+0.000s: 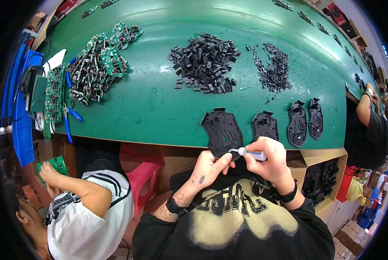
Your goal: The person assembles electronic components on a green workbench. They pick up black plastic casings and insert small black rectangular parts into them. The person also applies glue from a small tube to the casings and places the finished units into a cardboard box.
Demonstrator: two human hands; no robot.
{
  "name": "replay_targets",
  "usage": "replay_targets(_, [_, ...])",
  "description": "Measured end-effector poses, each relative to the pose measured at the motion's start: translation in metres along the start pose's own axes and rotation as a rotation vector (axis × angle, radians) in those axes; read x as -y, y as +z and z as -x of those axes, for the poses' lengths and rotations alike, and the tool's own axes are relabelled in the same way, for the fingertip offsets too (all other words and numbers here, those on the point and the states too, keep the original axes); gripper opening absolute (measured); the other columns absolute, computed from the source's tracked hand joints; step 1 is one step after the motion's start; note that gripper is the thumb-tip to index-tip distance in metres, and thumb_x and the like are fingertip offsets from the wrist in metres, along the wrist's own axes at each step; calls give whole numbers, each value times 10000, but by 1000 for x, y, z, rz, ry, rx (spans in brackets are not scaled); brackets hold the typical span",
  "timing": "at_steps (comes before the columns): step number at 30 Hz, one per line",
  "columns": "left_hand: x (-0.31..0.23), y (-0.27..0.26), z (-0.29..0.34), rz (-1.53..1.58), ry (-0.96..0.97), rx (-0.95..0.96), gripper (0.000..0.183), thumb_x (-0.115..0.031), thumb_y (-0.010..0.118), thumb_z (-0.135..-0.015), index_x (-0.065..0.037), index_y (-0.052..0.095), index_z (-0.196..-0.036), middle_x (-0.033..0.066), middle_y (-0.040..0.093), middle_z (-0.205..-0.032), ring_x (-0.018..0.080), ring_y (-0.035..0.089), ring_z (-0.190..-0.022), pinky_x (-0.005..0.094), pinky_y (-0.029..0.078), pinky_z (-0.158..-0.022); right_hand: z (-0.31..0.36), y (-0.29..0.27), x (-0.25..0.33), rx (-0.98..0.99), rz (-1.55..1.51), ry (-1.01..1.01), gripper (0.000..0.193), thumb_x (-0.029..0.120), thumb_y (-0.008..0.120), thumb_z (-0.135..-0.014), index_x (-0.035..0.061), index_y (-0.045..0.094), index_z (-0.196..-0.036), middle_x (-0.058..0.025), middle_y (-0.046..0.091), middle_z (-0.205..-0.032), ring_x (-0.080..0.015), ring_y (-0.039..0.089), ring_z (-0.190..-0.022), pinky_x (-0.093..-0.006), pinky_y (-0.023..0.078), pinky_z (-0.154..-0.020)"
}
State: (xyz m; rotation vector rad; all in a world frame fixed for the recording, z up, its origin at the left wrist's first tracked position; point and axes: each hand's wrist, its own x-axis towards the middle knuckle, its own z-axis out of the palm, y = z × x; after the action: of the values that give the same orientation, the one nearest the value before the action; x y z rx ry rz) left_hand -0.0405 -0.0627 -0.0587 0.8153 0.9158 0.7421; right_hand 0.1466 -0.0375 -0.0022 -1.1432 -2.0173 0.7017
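A black plastic mouse shell point(223, 132), its ribbed inner side up, is gripped at its near end by my left hand point(209, 170). Closed around a small white glue bottle point(256, 154) is my right hand point(273, 161). The bottle's thin nozzle points left, at or just over the near end of the shell; whether it touches I cannot tell. Right of the held shell, three similar shells lie along the front of the table: one partly behind my right hand point(264, 125), then a second shell point(296, 125) and a third shell point(315, 119).
On the green table point(155, 117) lie a heap of black rectangular pieces point(204, 63), a pile of tiny black parts point(274, 71) and stacked circuit boards point(94, 71). Blue-handled pliers point(68, 123) hang over the left edge. A co-worker point(90, 208) sits left; a box of black parts point(322, 182) stands right.
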Motion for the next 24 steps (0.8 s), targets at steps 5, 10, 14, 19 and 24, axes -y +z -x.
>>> replay_targets(5, [-1,-2,0,-21,-22,23,312,-229,533,-948,2,637,-766,-2,558,-593,60,493,-537,231,394,-518,-2,-1,1,-4,-1,7,243,-2,724,-671,23,514,-791,-103,636,-746,-260,609,-596,-337,485,-526])
replay_targets(10, [-2,0,1,13,-17,2,315,-230,537,-945,5,644,-765,-1,556,-587,62,493,-535,231,395,-519,-1,-1,1,4,11,19,243,1,726,-672,20,513,-788,-104,636,-742,-264,612,-603,-340,490,-541])
replay_targets(14, [0,-1,1,-12,-30,-6,316,-235,542,-943,9,650,-773,2,560,-588,62,496,-540,233,397,-526,-2,0,0,-2,-9,23,218,8,722,-679,16,547,-809,-116,631,-744,-267,613,-609,-332,492,-554])
replay_targets(19, [-5,-1,2,-24,-40,1,310,-237,550,-939,6,652,-775,-2,561,-589,58,496,-544,232,399,-533,13,-8,2,-233,-174,230,210,64,724,-716,3,600,-875,-87,648,-794,-149,626,-661,-272,473,-557])
replay_targets(24, [-3,4,5,-48,-71,-36,281,-235,573,-921,1,657,-794,-14,553,-594,44,491,-551,216,386,-536,29,-32,-12,-648,-1117,489,302,191,694,-768,18,517,-941,-20,509,-708,-75,432,-541,-198,348,-452])
